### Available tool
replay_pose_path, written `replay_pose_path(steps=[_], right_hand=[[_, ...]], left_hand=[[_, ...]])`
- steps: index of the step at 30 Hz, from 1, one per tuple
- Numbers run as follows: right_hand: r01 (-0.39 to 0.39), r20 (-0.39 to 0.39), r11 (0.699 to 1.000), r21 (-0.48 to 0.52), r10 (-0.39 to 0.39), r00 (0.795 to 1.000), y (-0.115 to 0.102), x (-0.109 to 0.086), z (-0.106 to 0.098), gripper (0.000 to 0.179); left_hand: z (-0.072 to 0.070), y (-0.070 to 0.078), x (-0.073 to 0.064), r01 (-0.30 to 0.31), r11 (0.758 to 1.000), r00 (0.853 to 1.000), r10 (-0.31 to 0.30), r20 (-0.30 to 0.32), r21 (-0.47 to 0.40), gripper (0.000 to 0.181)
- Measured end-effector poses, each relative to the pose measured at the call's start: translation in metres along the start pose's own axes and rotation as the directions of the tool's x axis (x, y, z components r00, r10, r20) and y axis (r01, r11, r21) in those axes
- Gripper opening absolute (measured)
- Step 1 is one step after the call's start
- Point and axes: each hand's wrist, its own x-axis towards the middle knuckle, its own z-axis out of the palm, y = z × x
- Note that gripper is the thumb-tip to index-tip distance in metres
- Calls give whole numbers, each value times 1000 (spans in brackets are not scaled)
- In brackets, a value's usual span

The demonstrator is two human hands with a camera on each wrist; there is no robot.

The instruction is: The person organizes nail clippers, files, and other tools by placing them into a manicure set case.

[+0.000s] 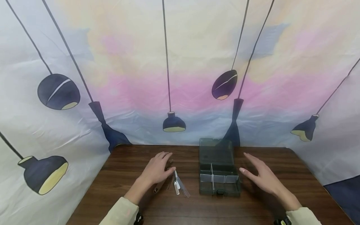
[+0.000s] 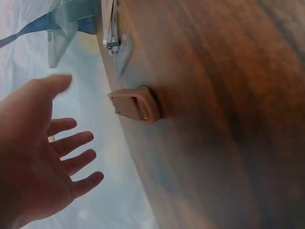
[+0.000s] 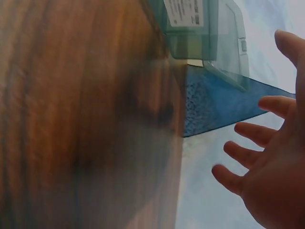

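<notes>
An open translucent dark-green box stands on the table, its lid tipped back and pale dividers inside. My right hand hovers to the right of it, fingers spread and holding nothing. Over the small items left of the box is my left hand, fingers loosely extended. Near that hand lie a metal nail clipper, a clear flat strip and a brown item with a looped end. The left hand partly hides these items in the head view. The brown item's exact kind is unclear.
A dark wood-grain table carries everything. Its back edge meets a fabric backdrop printed with hanging lamps, which also rises along both sides. A white label shows on the box's side in the right wrist view.
</notes>
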Motion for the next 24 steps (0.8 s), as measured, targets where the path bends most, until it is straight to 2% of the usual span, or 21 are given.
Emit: replay_pose_path(steps=[5, 8, 11, 14, 15, 17, 19, 21, 24], right_hand=[[-30, 41, 994, 102, 26, 999, 0, -2, 6, 68], [-50, 72, 978, 204, 36, 997, 0, -3, 9, 61], [-50, 114, 933, 357, 10, 993, 1, -3, 12, 55], [-57, 166, 861, 506, -32, 986, 2, -2, 15, 53], [-64, 182, 840, 539, -42, 982, 3, -2, 16, 53], [-84, 204, 818, 569, -42, 978, 4, -2, 18, 53], [-96, 223, 815, 571, -42, 974, 5, -2, 20, 54], [-106, 235, 825, 555, -34, 971, 6, -2, 22, 54], [-130, 269, 831, 540, -24, 963, 6, -3, 25, 56]], left_hand=[[11, -10, 4, 43, 998, 999, -44, -16, -40, 49], [18, -16, 10, 62, 994, 998, -64, -20, -91, 38], [22, -20, 17, 71, 985, 997, -75, -19, -158, 31], [25, -23, 24, 80, 976, 997, -83, -5, -203, 29], [26, -23, 27, 79, 974, 997, -82, -2, -211, 29], [28, -23, 31, 73, 973, 997, -73, 5, -221, 28], [30, -23, 34, 61, 972, 998, -61, 8, -227, 28], [32, -23, 38, 51, 972, 999, -52, 2, -229, 27], [34, -22, 41, 57, 970, 998, -60, -6, -238, 25]])
